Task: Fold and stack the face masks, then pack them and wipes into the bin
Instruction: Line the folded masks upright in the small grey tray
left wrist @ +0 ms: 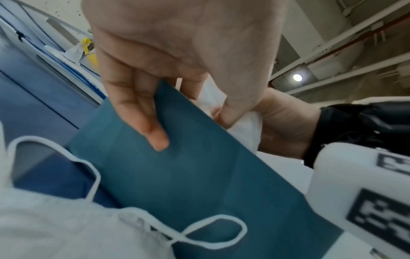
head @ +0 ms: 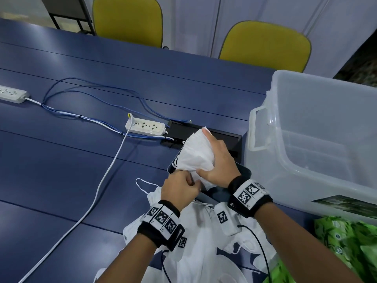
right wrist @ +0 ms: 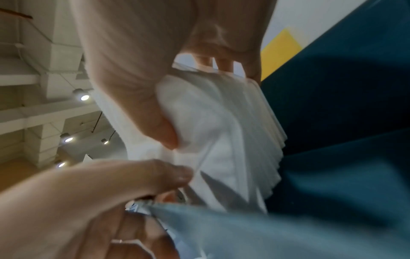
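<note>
My right hand (head: 216, 160) grips a thick stack of folded white masks (head: 193, 156), thumb on one side and fingers over the top edge, tilted into the mouth of a dark teal bag (head: 242, 170). The right wrist view shows the stack (right wrist: 221, 131) fanned against the bag (right wrist: 343, 122). My left hand (head: 181, 188) pinches the bag's near edge (left wrist: 188, 175), fingers curled over it. Loose white masks (head: 204, 242) with ear loops lie under my wrists. The clear plastic bin (head: 285, 111) stands at the right. Green wipes packs (head: 342, 242) lie in front of it.
A white power strip (head: 145, 127) with white and blue cables lies left of the hands, by a black cable box (head: 224, 137) set in the blue table. A second strip (head: 12, 96) sits at the far left. Two yellow chairs (head: 265, 43) stand behind the table.
</note>
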The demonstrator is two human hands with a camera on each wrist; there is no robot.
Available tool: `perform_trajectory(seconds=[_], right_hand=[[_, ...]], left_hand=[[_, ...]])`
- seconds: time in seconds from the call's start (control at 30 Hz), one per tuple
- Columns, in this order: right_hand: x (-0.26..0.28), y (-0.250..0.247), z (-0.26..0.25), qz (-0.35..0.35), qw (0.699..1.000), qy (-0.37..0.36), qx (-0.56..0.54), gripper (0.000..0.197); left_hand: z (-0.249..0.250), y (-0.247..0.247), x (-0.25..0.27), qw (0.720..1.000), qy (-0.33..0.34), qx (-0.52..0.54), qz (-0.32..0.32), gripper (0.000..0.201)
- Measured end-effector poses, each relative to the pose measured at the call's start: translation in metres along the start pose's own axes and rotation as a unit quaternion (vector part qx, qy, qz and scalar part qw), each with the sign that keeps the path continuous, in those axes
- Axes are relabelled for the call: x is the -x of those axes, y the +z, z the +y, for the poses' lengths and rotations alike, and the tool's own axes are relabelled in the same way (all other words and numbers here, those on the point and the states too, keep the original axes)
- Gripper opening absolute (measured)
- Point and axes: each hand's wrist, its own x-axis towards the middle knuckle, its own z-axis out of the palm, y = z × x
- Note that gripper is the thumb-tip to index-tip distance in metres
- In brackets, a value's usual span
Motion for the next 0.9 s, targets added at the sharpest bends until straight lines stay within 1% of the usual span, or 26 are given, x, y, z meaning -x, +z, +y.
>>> perform_trajectory(seconds=[0.07,0.13,0.2,0.23,0.27,0.3,0.33,0.4,0.47,0.5,0.53,0.6,0.63,0.67,0.7,0.73,0.77,0.8,0.87,0.9], right_hand=[[-0.003,0.006,0.003,-0.016,1.0,0.001,0.01,0.114],[-0.004,0.014,0.004,-0.041,0.998,0.011,0.038,0.119],[-0.004,0.02,0.0,-0.072,0.992,0.023,0.099,0.121],[-0.005,0.022,-0.002,-0.086,0.987,0.029,0.132,0.122],[-0.005,0.024,-0.003,-0.1,0.982,0.036,0.156,0.123],[-0.006,0.024,-0.005,-0.111,0.979,0.044,0.166,0.124],[-0.006,0.024,-0.007,-0.121,0.977,0.054,0.167,0.125],[-0.007,0.021,-0.01,-0.139,0.973,0.066,0.173,0.128],[-0.006,0.016,-0.013,-0.152,0.969,0.071,0.179,0.131],[-0.004,0.012,-0.014,-0.149,0.972,0.073,0.167,0.134],[-0.002,0.007,-0.014,-0.136,0.979,0.076,0.129,0.136],[0.005,-0.001,-0.011,-0.087,0.992,0.092,-0.025,0.134],[0.012,-0.004,-0.009,-0.054,0.985,0.11,-0.121,0.129],[0.019,-0.005,-0.008,-0.017,0.968,0.135,-0.213,0.122],[0.025,-0.003,-0.007,0.015,0.945,0.163,-0.283,0.111],[0.029,0.001,-0.008,0.042,0.927,0.187,-0.322,0.099],[0.03,0.006,-0.008,0.06,0.922,0.203,-0.325,0.089],[0.03,0.013,-0.009,0.069,0.927,0.21,-0.303,0.081],[0.027,0.026,-0.012,0.057,0.95,0.215,-0.218,0.075],[0.025,0.033,-0.015,0.044,0.959,0.222,-0.172,0.074]], left_hand=[[-0.007,-0.001,0.006,0.997,0.053,0.01,0.051,0.02],[-0.017,-0.002,0.01,0.986,0.114,0.03,0.119,0.02],[-0.024,-0.004,0.008,0.974,0.145,0.036,0.172,0.031],[-0.027,-0.006,0.006,0.972,0.139,0.042,0.186,0.038],[-0.029,-0.008,0.003,0.973,0.126,0.055,0.187,0.047],[-0.03,-0.011,0.002,0.976,0.112,0.075,0.172,0.06],[-0.031,-0.012,0.0,0.98,0.1,0.098,0.142,0.076],[-0.031,-0.014,-0.003,0.984,0.083,0.144,0.066,0.102],[-0.032,-0.014,-0.007,0.985,0.067,0.16,0.009,0.113],[-0.033,-0.014,-0.009,0.985,0.059,0.161,-0.01,0.115],[-0.033,-0.015,-0.009,0.985,0.054,0.162,-0.023,0.115],[-0.035,-0.016,-0.012,0.984,0.051,0.164,-0.041,0.111],[-0.037,-0.017,-0.013,0.983,0.05,0.168,-0.052,0.109],[-0.039,-0.018,-0.015,0.981,0.05,0.177,-0.065,0.108],[-0.04,-0.019,-0.017,0.977,0.046,0.192,-0.078,0.106],[-0.04,-0.02,-0.018,0.971,0.041,0.217,-0.088,0.103],[-0.039,-0.021,-0.019,0.963,0.033,0.25,-0.098,0.097],[-0.038,-0.021,-0.018,0.952,0.027,0.285,-0.107,0.091],[-0.034,-0.019,-0.013,0.939,0.018,0.321,-0.119,0.086],[-0.033,-0.017,-0.01,0.943,0.02,0.31,-0.12,0.087]])
